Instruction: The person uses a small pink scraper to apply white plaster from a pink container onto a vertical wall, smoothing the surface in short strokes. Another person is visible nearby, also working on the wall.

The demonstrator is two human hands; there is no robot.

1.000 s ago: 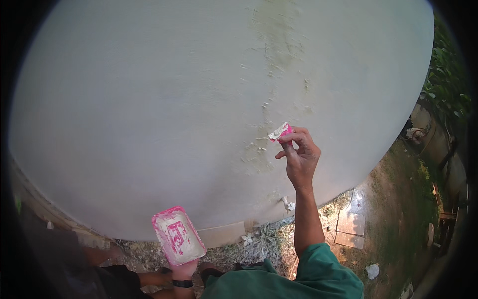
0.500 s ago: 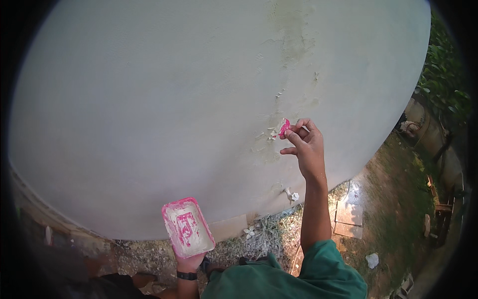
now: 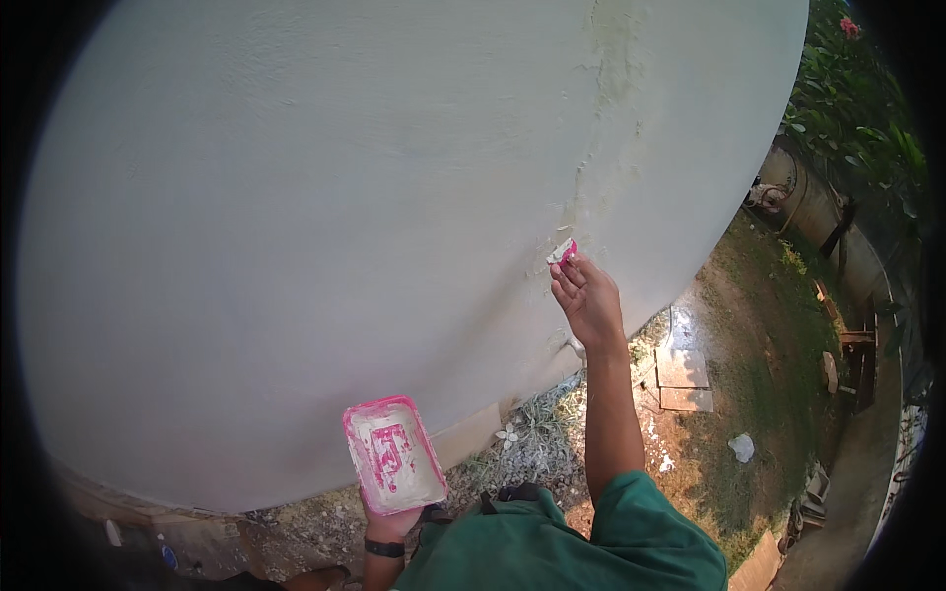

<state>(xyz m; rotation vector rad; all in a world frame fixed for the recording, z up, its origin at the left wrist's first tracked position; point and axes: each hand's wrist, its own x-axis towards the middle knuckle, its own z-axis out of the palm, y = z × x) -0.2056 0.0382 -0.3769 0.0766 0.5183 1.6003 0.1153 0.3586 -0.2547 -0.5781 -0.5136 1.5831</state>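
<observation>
My right hand (image 3: 591,303) grips a small pink scraper (image 3: 566,251) loaded with white paste, held at a cracked, peeling streak (image 3: 611,89) on a large pale curved wall (image 3: 296,217); whether the blade touches the surface I cannot tell. Below and to the left, my left hand (image 3: 387,525) supports a pink rectangular tray (image 3: 434,463) from underneath, its inside smeared with white paste.
Leafy plants (image 3: 852,118) with a pink flower grow at upper right. Square slabs (image 3: 682,369) lie on patchy ground below, near a white lump (image 3: 741,446). A low curved wall (image 3: 862,492) borders the right side. Part of another person's legs (image 3: 305,577) shows at bottom left.
The view has shifted, so the streak sits further right and higher. My right hand has turned, its fingers now more gathered under the scraper. The tray appears a little further right.
</observation>
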